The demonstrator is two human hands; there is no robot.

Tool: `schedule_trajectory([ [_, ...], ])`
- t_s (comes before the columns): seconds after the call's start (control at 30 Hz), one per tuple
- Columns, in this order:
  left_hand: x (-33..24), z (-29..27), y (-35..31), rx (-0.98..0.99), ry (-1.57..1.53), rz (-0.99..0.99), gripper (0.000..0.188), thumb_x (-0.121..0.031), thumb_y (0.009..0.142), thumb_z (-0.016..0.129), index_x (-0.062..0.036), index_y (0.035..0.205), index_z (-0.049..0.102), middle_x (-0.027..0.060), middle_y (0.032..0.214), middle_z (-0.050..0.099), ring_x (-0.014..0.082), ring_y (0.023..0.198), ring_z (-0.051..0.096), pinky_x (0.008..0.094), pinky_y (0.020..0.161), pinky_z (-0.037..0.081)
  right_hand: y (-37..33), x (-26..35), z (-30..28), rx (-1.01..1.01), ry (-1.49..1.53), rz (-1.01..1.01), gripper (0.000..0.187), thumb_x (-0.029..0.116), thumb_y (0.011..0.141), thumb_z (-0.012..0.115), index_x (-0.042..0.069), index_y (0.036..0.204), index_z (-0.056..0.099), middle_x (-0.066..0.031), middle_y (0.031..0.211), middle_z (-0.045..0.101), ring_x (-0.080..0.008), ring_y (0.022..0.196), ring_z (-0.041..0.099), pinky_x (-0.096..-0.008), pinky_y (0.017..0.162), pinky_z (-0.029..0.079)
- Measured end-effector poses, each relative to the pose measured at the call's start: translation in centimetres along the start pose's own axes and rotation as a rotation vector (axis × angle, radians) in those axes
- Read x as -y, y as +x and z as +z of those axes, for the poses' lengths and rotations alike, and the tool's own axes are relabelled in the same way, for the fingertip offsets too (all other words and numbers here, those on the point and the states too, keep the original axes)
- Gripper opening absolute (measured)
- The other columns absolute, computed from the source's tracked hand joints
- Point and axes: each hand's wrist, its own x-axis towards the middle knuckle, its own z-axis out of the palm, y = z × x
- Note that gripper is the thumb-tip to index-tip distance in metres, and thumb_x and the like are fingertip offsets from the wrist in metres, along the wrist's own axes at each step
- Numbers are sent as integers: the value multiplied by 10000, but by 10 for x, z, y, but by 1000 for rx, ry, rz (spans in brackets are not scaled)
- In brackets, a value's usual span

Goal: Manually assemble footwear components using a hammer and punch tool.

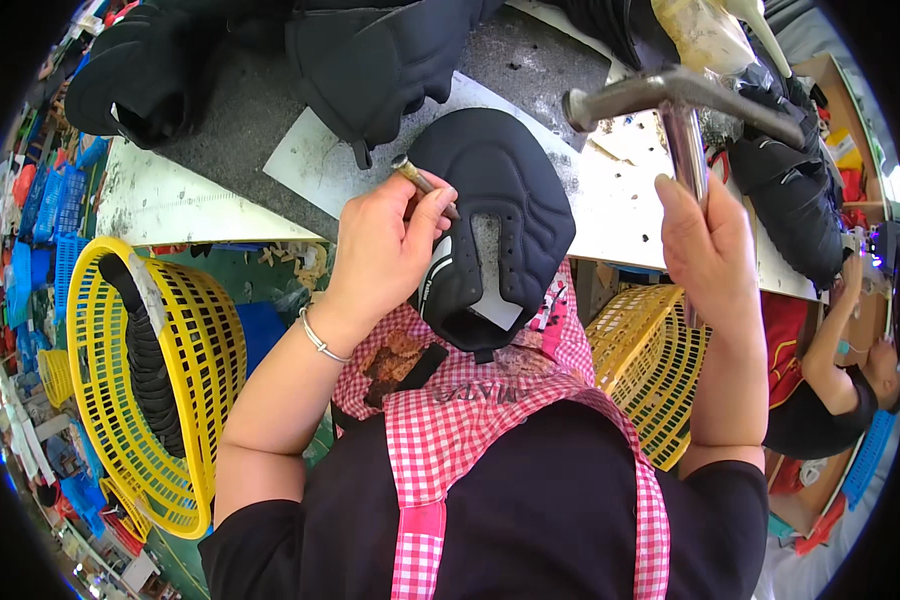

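A black shoe upper [500, 165] lies at the table's near edge, its eyelet opening toward me and its heel end hanging over my checked apron. My left hand [375, 245] is closed around a short metal punch [413, 174], held slanted over the upper's left side beside the eyelet row. Whether the punch's tip touches the material is hidden by my fingers. My right hand [712, 250] grips a hammer [685, 150] by its metal handle, with the head raised to the right of the upper. Part of a white board [305, 160] shows beneath the upper.
More black uppers [380, 65] are heaped at the back, others [785, 205] at the right. A yellow basket [205, 330] with stacked uppers stands left; another yellow basket [660, 350] is under my right forearm. A plastic bag [705, 35] lies far right. Another person [835, 390] is at right.
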Motion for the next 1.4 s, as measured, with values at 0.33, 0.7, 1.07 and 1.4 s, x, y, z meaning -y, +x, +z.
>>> schedule_trajectory([
  [0.33, -10, 12, -5, -82, 651, 470, 92, -100, 848, 692, -32, 897, 655, 103, 835, 635, 303, 718, 652, 368, 623, 527, -10, -1, 33, 186, 13, -114, 159, 197, 952, 613, 39, 971, 600, 54, 573, 432, -110, 438, 379, -273, 457, 351],
  [0.7, -5, -5, -6, 76, 200, 235, 119, -91, 954, 614, 21, 948, 651, 120, 909, 720, 197, 787, 718, 300, 720, 567, -67, -153, 98, 190, 569, -12, 288, -24, 787, 724, 74, 925, 491, -10, 938, 507, -75, 845, 524, -229, 650, 440],
  [1.07, -62, -90, 36, 358, 1687, 1013, 277, -114, 804, 636, -43, 1057, 724, -46, 1456, 475, 149, 1458, 277, 530, 1240, 130, -71, -89, 7, -106, 984, -239, 283, 77, 837, 696, 111, 923, 429, -9, 832, 485, -103, 658, 519, -244, 577, 453],
  [1.4, -120, -84, 27, 232, 1091, 1087, 108, -56, 694, 694, -33, 720, 592, 55, 1003, 608, 249, 1083, 626, 574, 1165, 302, 186, -93, -89, -581, 463, -80, 227, 1, 847, 685, -133, 1003, 588, -159, 921, 641, -231, 769, 655, -362, 634, 568],
])
